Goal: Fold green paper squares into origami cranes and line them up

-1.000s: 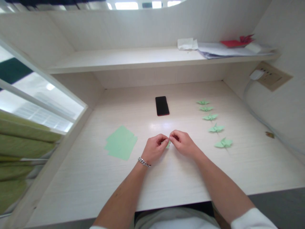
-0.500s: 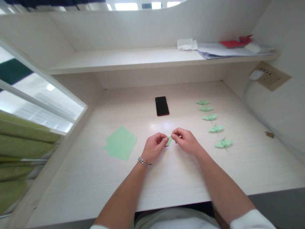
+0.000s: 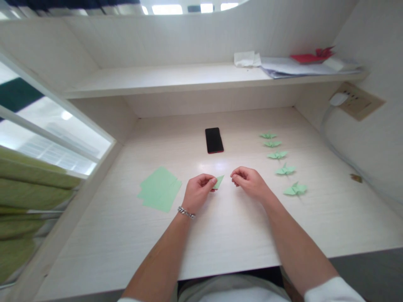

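Observation:
My left hand (image 3: 199,189), with a chain bracelet at the wrist, pinches a small folded piece of green paper (image 3: 219,181) between thumb and fingers. The paper's pointed end sticks out to the right, and the rest is hidden by the fingers. Just right of it, apart from the paper, is my right hand (image 3: 247,180), its fingers curled together with nothing visible in them. Several green paper cranes (image 3: 295,189) stand in a column on the right of the desk. To the left lies a stack of green paper squares (image 3: 161,188).
A black phone (image 3: 214,140) lies on the desk (image 3: 233,247) beyond my hands. Above runs a shelf (image 3: 157,79) with papers (image 3: 283,67) and a red paper crane (image 3: 324,52). A white cable (image 3: 340,155) hangs from the wall socket (image 3: 360,100) at right.
My right hand has let go of the folded green paper and moved slightly right. My left hand has shifted a little left with the paper, showing more of its pointed end.

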`<state>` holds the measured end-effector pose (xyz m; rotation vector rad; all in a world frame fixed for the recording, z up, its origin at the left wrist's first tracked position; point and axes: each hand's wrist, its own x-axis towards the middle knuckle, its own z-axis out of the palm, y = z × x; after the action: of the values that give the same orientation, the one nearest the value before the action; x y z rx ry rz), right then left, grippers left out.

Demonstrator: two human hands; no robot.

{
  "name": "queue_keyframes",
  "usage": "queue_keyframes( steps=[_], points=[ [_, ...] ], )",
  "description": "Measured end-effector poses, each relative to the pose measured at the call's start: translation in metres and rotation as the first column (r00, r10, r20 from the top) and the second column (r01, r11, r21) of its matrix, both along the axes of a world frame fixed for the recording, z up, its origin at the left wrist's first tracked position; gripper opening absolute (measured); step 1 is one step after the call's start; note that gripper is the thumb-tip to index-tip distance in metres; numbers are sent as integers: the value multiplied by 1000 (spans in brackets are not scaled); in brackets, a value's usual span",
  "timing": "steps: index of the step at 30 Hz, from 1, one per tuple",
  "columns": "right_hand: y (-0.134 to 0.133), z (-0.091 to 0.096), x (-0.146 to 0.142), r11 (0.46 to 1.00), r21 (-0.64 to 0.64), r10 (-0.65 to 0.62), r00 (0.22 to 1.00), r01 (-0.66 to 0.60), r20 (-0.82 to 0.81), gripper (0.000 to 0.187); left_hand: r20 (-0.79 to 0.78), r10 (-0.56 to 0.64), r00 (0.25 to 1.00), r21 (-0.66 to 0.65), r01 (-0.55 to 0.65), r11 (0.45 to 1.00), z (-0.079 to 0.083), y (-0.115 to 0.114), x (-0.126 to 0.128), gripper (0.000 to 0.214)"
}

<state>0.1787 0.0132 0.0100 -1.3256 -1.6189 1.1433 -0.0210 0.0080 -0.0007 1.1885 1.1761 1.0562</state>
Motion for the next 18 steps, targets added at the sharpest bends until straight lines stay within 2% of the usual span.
queue_keyframes(
  steps=[3,5,9,13,16,18],
  points=[
    [-2,-6,-16,1000,17,-3,991,5,-133,29,105,22,994,-20,-20,1000,-1,-1,5,33],
    [-4,-8,-25,999,26,-40,983,45,-178,31,148,5,989,-17,-2,1000,0,-4,8,37],
    [-5,-10,-29,994,-5,-105,962,108,-252,38,175,-36,984,3,36,999,3,-8,11,45],
    [-8,-11,-29,994,51,-86,978,97,-191,52,98,26,995,23,-28,999,3,-8,10,38],
    [-9,-13,-31,996,82,-32,997,38,-73,77,5,93,996,65,-93,994,1,-7,10,31],
    [-10,-15,-33,994,108,-32,999,32,-4,82,9,95,995,64,-95,993,-1,-6,10,29]
  ],
)
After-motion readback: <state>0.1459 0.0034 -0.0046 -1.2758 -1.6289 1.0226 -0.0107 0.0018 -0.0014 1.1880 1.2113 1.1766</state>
